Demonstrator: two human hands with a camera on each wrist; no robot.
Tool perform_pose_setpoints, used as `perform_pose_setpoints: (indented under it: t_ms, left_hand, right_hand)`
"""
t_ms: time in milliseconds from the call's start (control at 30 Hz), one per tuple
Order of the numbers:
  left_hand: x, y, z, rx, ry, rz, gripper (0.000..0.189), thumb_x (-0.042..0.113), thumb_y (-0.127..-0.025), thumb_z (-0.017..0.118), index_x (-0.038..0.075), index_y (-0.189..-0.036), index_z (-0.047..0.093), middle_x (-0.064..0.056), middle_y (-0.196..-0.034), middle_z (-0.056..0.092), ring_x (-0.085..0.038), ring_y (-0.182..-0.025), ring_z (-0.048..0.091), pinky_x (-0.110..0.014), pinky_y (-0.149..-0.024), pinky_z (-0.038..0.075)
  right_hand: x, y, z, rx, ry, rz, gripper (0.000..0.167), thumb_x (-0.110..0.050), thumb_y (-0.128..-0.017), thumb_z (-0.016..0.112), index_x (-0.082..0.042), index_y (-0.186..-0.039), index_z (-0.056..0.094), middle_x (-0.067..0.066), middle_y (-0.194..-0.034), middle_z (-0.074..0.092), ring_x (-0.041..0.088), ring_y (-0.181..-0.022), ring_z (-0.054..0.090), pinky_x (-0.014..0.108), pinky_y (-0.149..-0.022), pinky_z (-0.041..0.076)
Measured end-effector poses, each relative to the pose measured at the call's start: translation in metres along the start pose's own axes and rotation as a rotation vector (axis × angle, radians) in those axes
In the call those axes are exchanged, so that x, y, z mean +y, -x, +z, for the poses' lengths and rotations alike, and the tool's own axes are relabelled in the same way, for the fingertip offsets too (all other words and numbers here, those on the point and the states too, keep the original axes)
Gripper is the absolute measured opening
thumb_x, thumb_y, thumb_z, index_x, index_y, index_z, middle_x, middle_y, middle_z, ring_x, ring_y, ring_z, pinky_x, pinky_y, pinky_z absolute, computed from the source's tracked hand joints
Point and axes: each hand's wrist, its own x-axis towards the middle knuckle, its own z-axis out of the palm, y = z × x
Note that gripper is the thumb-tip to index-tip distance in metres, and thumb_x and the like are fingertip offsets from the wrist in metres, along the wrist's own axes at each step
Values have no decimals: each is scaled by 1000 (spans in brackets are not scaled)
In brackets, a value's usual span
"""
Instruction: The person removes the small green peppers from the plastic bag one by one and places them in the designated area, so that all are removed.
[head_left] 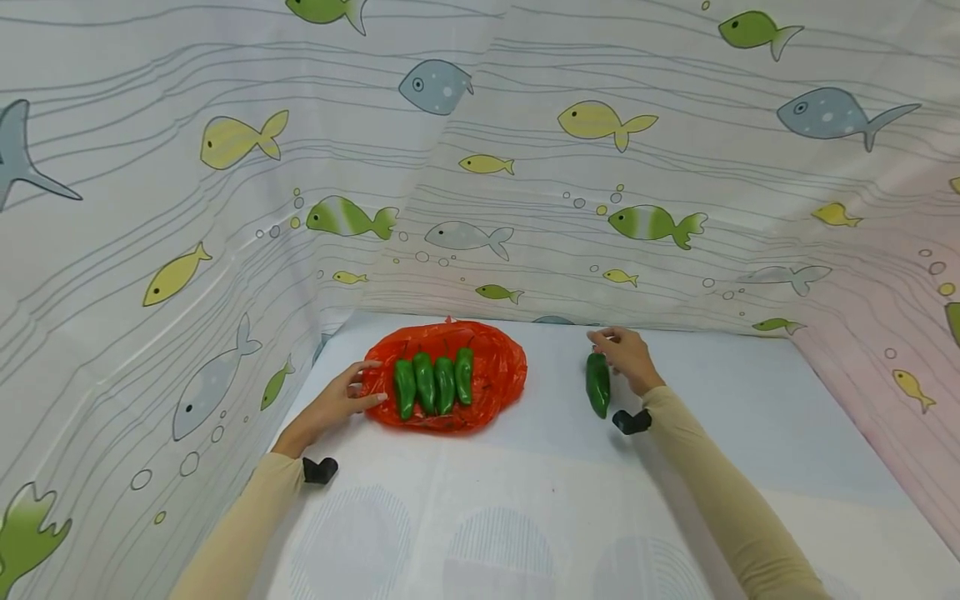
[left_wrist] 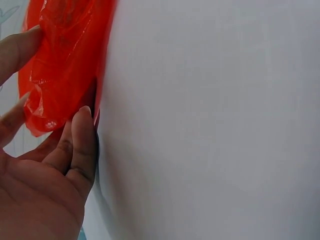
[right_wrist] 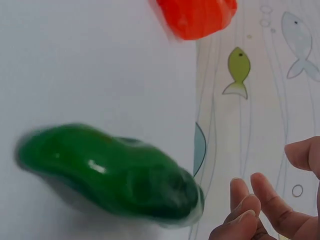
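Note:
Several green peppers [head_left: 425,383] lie side by side on a crumpled red plastic bag [head_left: 506,367] on the table. At the bag's left edge is my left hand [head_left: 341,404], its thumb and fingers spread. The left wrist view shows those fingers [left_wrist: 82,145] right at the edge of the red plastic. A single green pepper [head_left: 597,385] lies on the table, to the right of the bag. My right hand [head_left: 626,357] is beside its upper end. In the right wrist view, the thumb and fingers are apart, with nothing between them, next to the pepper [right_wrist: 115,175].
A white table [head_left: 555,467] with pale printed circles spreads out in front. Curtain-like sheets [head_left: 525,208] printed with fish surround it at the back and both sides. Each wrist carries a small black device [head_left: 320,471].

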Motion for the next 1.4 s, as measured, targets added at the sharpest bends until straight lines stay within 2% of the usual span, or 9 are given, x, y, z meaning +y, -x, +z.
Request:
perform_pose_setpoints:
  t_ms: [200, 400, 600, 700, 867, 1000, 1300, 1400]
  left_hand:
    - [1, -2, -1, 6, -9, -6, 75, 35, -95, 75, 17, -156, 35, -21, -142, 46, -41, -119, 53, -44, -87, 50]
    - [3, -3, -1, 12, -18, -10, 74, 36, -95, 76, 18, -156, 37, -20, -141, 46, -41, -117, 54, -42, -84, 50]
    - [3, -4, -1, 12, -31, -17, 74, 37, -94, 76, 19, -154, 38, -19, -139, 47, -39, -115, 54, -40, -83, 49]
    - [3, -5, -1, 13, -37, -21, 74, 38, -94, 76, 19, -154, 38, -19, -138, 47, -38, -114, 54, -39, -83, 49]
    - [2, -4, -2, 17, -52, -24, 73, 38, -95, 76, 20, -154, 38, -19, -140, 47, -39, -116, 54, -39, -84, 50]
    - [3, -2, -1, 15, -48, -27, 72, 37, -95, 75, 19, -154, 38, -20, -140, 47, -40, -116, 54, -39, -85, 50]
    - [0, -1, -1, 9, -31, -22, 72, 35, -95, 76, 18, -154, 38, -19, -139, 47, -39, -115, 54, -39, -84, 49]
    - [0, 0, -1, 8, -28, -18, 73, 35, -95, 76, 18, -154, 39, -19, -141, 47, -40, -116, 54, -41, -85, 49]
  right_hand:
    - [-11, 1, 9, -23, -4, -28, 65, -56, -99, 62, -3, -137, 57, 25, -125, 65, 25, -85, 56, 33, -71, 50]
    - [-24, 3, 22, -27, 10, -39, 60, -53, -99, 63, -6, -135, 60, 23, -123, 66, 33, -91, 57, 30, -66, 48]
    - [-34, 4, 34, -39, 19, -42, 57, -53, -98, 64, -7, -132, 62, 23, -122, 66, 40, -99, 58, 39, -72, 51]
    - [-38, 2, 40, -42, 22, -42, 56, -54, -97, 65, -8, -130, 63, 22, -121, 67, 38, -98, 58, 42, -75, 51]
    - [-42, 0, 49, -51, 23, -48, 53, -52, -97, 66, -9, -127, 64, 21, -118, 68, 29, -89, 57, 36, -68, 50]
    - [-44, -1, 58, -59, 28, -71, 49, -51, -97, 66, -10, -125, 65, 19, -115, 69, 27, -87, 57, 32, -65, 49]
    - [-56, 5, 77, -96, -6, -112, 44, -50, -97, 68, -12, -120, 67, 23, -114, 68, 37, -89, 58, 31, -60, 46]
    - [-61, 5, 83, -105, -16, -115, 44, -49, -96, 69, -12, -120, 68, 23, -114, 68, 35, -86, 58, 30, -59, 46]
